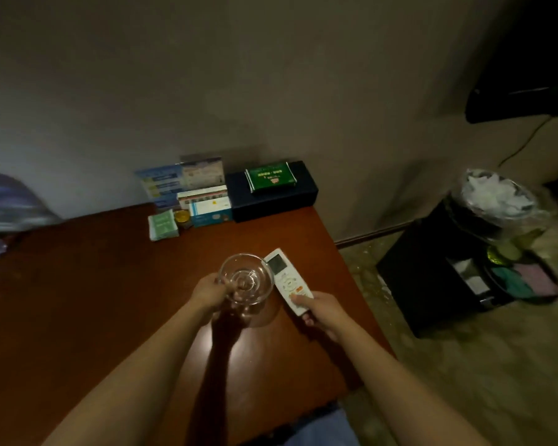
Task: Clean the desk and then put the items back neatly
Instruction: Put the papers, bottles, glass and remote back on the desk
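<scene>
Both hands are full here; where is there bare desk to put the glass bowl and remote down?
Bare wood on the desk spreads left of the left hand and between the glass bowl and the boxes. The back edge by the wall is crowded.

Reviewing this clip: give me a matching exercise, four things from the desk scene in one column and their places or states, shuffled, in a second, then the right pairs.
Things
1. clear glass bowl
2. white remote control with a small screen
3. green packet
4. small yellow-lidded jar

Places or states
A. on top of the dark blue box
B. in the grip of the right hand
C. held by the left hand above the brown wooden desk
D. between a pale green pouch and a white and blue carton

Pairs: 1-C, 2-B, 3-A, 4-D
</scene>
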`<action>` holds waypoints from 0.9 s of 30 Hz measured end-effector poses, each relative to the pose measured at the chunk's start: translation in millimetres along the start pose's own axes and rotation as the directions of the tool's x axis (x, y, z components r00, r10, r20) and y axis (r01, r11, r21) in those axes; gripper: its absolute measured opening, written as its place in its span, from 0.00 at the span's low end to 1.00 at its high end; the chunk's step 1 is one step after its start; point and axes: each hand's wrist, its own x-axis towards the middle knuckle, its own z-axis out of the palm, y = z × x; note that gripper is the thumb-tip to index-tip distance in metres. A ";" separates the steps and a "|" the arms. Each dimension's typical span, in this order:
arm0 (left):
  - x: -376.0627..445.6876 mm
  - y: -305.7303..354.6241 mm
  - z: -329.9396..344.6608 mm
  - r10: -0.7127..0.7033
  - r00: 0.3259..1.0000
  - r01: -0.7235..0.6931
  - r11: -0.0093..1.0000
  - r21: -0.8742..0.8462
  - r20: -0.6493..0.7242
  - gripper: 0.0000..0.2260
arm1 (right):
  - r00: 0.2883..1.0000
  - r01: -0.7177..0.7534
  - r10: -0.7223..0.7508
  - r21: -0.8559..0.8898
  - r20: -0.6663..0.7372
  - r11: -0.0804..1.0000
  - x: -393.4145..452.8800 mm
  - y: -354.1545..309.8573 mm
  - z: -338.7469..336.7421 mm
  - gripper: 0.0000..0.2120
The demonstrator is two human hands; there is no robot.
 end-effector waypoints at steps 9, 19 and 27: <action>36.5 3.2 30.7 -0.100 0.995 0.100 0.994 -0.044 0.010 0.03 | 0.993 -0.034 0.033 -0.012 -0.111 0.999 65.2 -5.6 -35.3 0.11; 78.5 9.7 43.2 -0.179 0.982 0.167 0.974 -0.155 -0.068 0.01 | 0.985 -0.034 0.002 -0.182 -0.170 0.983 104.5 -5.9 -40.2 0.15; 103.7 12.6 66.2 -0.145 0.989 0.142 0.974 -0.175 -0.006 0.02 | 0.961 -0.021 -0.125 -0.513 -0.248 0.858 116.2 -7.2 -35.0 0.26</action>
